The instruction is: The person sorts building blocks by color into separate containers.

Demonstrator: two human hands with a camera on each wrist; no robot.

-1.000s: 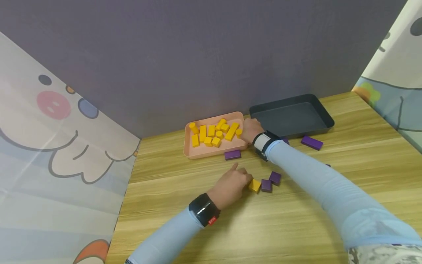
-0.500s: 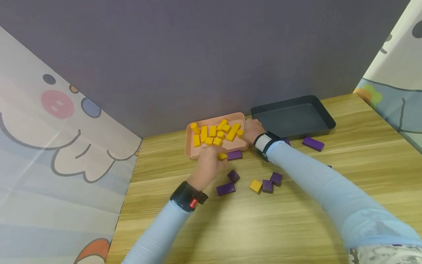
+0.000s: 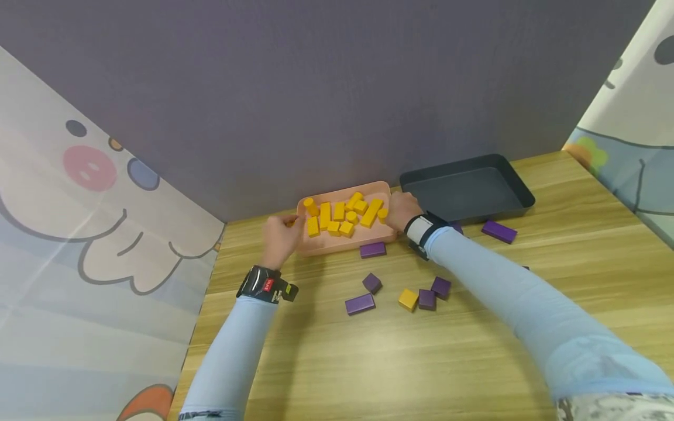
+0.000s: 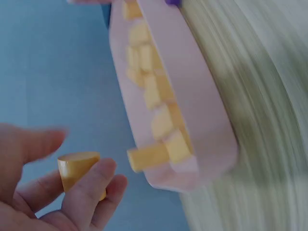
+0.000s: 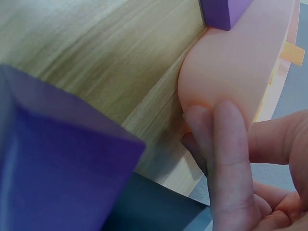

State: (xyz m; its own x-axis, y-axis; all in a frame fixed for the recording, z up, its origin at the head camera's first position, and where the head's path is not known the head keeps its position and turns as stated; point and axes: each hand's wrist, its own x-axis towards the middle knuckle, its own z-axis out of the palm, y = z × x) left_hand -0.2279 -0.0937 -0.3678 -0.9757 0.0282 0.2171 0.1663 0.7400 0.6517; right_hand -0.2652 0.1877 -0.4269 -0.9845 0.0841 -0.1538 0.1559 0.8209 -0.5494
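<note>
My left hand (image 3: 281,240) is at the left end of the pink tray (image 3: 342,245), its fingers round a yellow cylinder block (image 4: 72,171) in the left wrist view. The thumb stands off the block's flat end there. Several yellow blocks (image 3: 325,216) lie in the tray, and a yellow cylinder (image 3: 310,207) leans in its left corner. My right hand (image 3: 402,209) grips the tray's right end, two fingers (image 5: 230,139) flat on the outer wall and the thumb over the rim.
A dark grey tray (image 3: 471,190) stands to the right of the pink one. Purple blocks lie in front, among them a long block (image 3: 360,304) and a cube (image 3: 372,283). A yellow cube (image 3: 408,299) sits beside two purple cubes (image 3: 427,299). A grey wall (image 3: 316,88) rises behind.
My left hand has moved from beside the yellow cube, past the tray's front, to its left end with the yellow cylinder block. Two purple blocks are uncovered. My right hand has stayed put.
</note>
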